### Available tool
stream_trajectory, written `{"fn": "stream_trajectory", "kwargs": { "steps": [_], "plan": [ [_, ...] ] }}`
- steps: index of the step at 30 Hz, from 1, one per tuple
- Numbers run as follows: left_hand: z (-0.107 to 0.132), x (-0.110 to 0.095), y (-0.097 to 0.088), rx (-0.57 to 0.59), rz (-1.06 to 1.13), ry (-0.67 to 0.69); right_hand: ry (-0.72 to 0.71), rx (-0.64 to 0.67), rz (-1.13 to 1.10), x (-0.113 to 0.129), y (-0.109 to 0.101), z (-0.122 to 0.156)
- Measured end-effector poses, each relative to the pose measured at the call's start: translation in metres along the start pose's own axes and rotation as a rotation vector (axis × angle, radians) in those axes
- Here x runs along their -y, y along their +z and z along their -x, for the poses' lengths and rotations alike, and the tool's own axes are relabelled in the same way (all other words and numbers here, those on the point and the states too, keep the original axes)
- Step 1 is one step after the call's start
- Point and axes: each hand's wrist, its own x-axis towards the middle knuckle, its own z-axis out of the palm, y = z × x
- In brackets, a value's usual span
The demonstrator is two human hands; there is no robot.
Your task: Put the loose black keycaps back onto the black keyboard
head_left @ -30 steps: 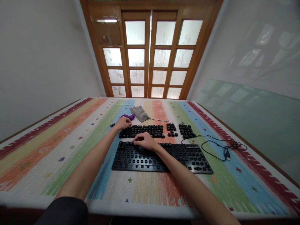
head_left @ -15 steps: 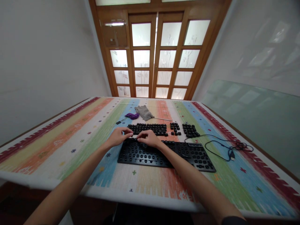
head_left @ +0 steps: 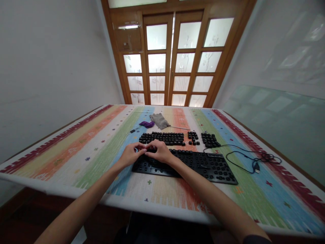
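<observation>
A black keyboard [head_left: 195,167] lies on the cloth with most of its keycaps off; dark caps sit along its back row. My left hand [head_left: 132,154] is over the keyboard's back left corner, thumb and fingers pinched. Right beside it, my right hand [head_left: 159,152] is also pinched, and the fingertips of both meet. Anything small between them is hidden. Just behind the hands, loose black keycaps [head_left: 165,138] are laid out in keyboard order, with a smaller cluster of keycaps [head_left: 193,136] and a number-pad group of keycaps [head_left: 210,140] to the right.
The keyboard's cable [head_left: 264,157] lies coiled at the right, its USB plug [head_left: 257,167] near the coil. Farther back are a grey cloth [head_left: 159,121], a purple cloth [head_left: 146,124], a thin rod [head_left: 180,128] and a small dark object [head_left: 132,130]. A striped tablecloth [head_left: 99,162] covers the table.
My hands have come together, so the fingertips that were slightly apart now touch. The whole view has shifted slightly; the keyboard and loose keycaps stay in place on the table.
</observation>
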Motion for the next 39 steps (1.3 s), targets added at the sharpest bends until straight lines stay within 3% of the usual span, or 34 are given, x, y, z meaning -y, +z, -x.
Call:
{"fn": "stream_trajectory", "kwargs": {
  "steps": [7,18,29,33,39],
  "plan": [
    [0.002,-0.001,0.005,0.017,-0.049,0.061,-0.041,0.035,0.133,-0.006,0.002,0.005],
    [-0.002,0.008,-0.002,0.058,-0.127,0.191,-0.031,0.073,0.251,-0.008,0.009,0.005],
    [-0.001,0.015,0.002,0.084,-0.197,0.249,-0.178,0.156,0.443,-0.001,0.011,0.003],
    [-0.004,0.014,0.001,0.109,-0.219,0.283,-0.110,0.144,0.467,0.001,0.013,0.001],
    [-0.008,0.011,0.001,0.140,-0.242,0.292,0.002,0.245,0.448,0.003,0.006,-0.005]
  ]
}}
